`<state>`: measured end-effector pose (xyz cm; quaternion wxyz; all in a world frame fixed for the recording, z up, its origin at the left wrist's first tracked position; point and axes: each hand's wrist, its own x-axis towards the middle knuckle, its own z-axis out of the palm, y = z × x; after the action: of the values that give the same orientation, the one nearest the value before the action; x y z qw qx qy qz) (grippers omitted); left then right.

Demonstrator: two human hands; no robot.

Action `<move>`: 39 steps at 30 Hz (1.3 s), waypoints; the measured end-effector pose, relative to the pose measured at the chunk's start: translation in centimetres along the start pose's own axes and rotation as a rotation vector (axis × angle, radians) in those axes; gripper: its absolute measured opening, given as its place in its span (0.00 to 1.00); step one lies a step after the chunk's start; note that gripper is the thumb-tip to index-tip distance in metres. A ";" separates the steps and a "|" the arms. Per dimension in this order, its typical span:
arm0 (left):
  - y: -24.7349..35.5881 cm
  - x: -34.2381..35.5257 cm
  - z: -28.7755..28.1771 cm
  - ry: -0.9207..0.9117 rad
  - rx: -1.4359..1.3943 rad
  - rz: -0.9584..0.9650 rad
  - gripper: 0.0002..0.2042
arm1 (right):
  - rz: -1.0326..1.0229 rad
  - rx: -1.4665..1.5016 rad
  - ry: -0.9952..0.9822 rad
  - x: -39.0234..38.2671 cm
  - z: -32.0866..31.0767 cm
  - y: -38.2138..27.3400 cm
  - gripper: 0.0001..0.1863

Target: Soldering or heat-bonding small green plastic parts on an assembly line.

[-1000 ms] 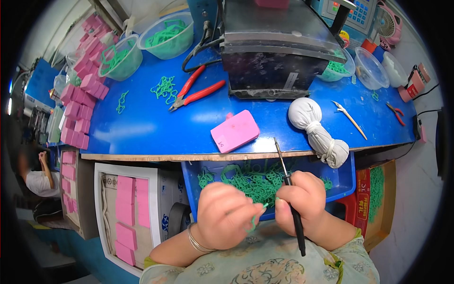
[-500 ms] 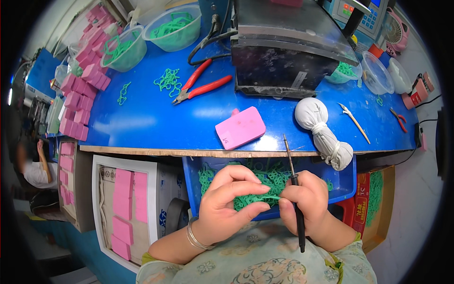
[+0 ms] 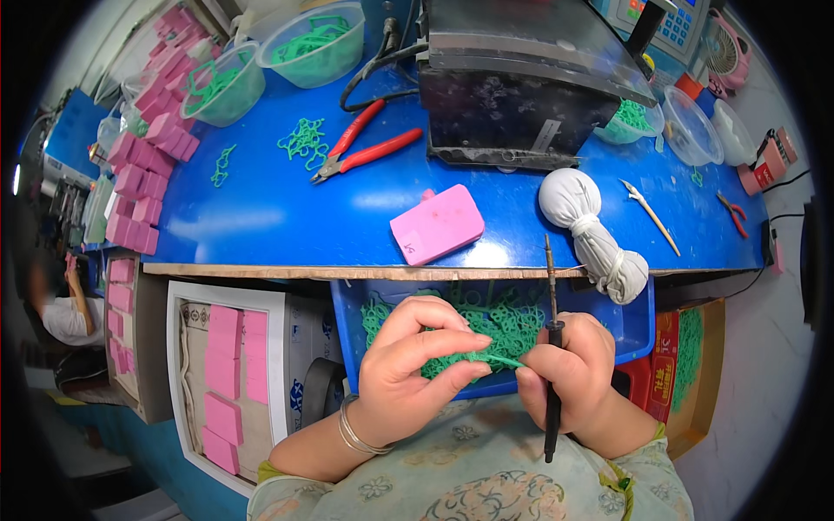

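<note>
My left hand [image 3: 408,356] pinches one end of a thin green rubbery strip [image 3: 502,359] between thumb and fingers. The strip's other end meets the thumb and index finger of my right hand [image 3: 580,369]. That hand also grips a slim tool with a black handle [image 3: 552,404] and a thin metal rod, shaped like a soldering iron, its tip pointing away from me. Below both hands is a blue bin [image 3: 346,326] with a tangle of green rubbery pieces [image 3: 517,328]. My fingers hide part of the strip.
On the blue table [image 3: 287,226] are red-handled cutters [image 3: 365,143], a pink block [image 3: 437,226], a white cloth bundle [image 3: 586,230] and a wooden stick [image 3: 653,217]. A black machine [image 3: 512,113] stands behind. Pink blocks [image 3: 135,182] pile up at left; a person [image 3: 69,313] sits beyond.
The tool in my right hand has swung more upright, its tip moving right. My right hand has shifted slightly right and the strip between my hands shows more. The view has moved slightly.
</note>
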<state>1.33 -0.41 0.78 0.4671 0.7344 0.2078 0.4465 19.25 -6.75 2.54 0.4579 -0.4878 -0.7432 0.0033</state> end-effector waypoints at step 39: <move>-0.5 -0.1 -0.5 0.017 -0.004 -0.047 0.13 | -0.055 -0.100 -0.031 -0.8 1.3 1.7 0.12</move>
<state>0.93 -0.01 0.37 0.4772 0.7246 0.2278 0.4420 19.64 -5.91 0.45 0.4214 -0.4894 -0.7625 -0.0386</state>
